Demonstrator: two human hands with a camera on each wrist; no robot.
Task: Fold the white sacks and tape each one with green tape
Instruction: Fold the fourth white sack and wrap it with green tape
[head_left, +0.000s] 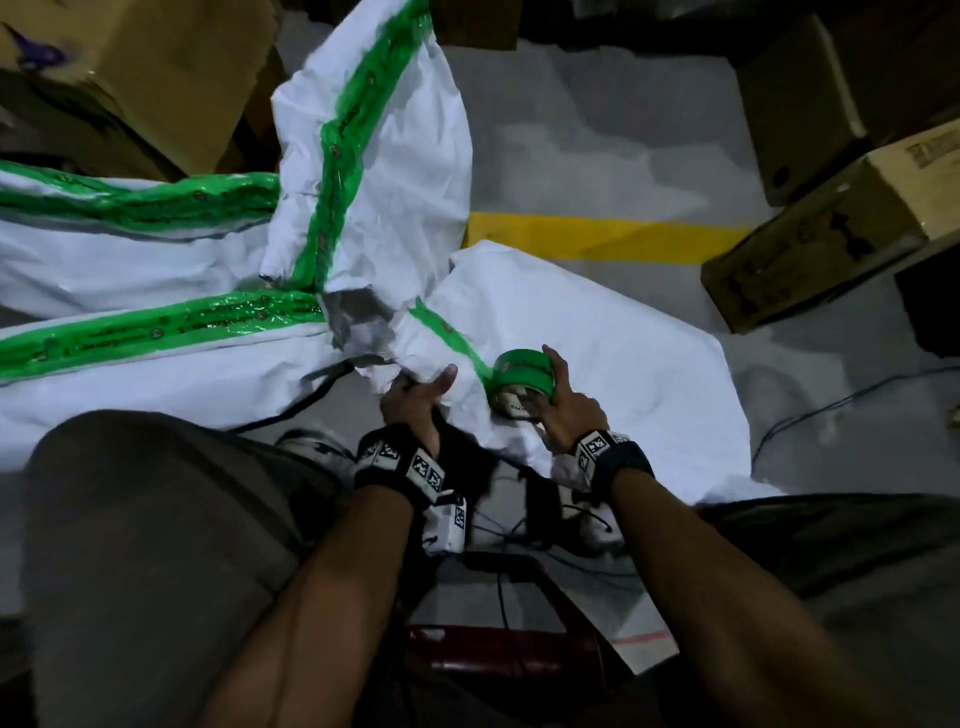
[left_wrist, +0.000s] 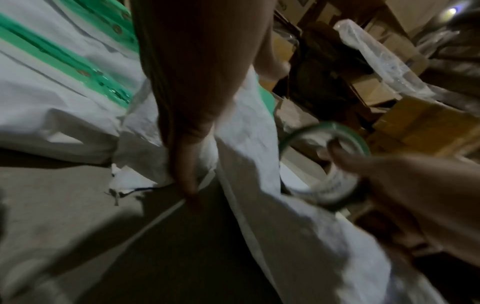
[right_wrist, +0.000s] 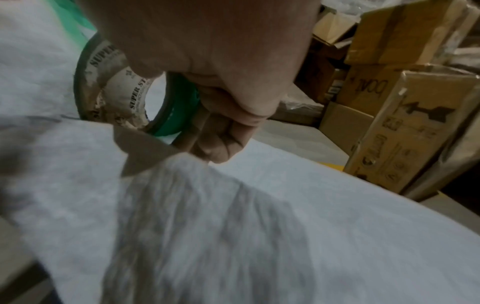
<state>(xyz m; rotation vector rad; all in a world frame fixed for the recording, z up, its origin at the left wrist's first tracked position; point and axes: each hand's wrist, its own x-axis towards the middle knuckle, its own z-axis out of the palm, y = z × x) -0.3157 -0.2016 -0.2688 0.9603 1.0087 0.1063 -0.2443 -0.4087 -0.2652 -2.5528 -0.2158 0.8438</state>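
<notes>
A folded white sack (head_left: 597, 353) lies on the floor before my knees, with a short strip of green tape (head_left: 447, 338) stuck along its near-left edge. My right hand (head_left: 563, 400) grips the green tape roll (head_left: 522, 382) on the sack, the strip running from the roll; in the right wrist view the roll (right_wrist: 116, 86) sits under my curled fingers (right_wrist: 221, 142). My left hand (head_left: 415, 395) pinches the sack's crumpled edge, thumb on top. The left wrist view shows that sack edge (left_wrist: 246, 127) and the roll (left_wrist: 332, 164). Taped sacks (head_left: 130, 291) lie to the left.
Cardboard boxes stand at the back left (head_left: 156, 67) and right (head_left: 841, 218). A yellow floor line (head_left: 597, 236) runs behind the sack. Black cables (head_left: 831, 405) trail on the grey floor at right. A dark red stool (head_left: 498, 654) is under me.
</notes>
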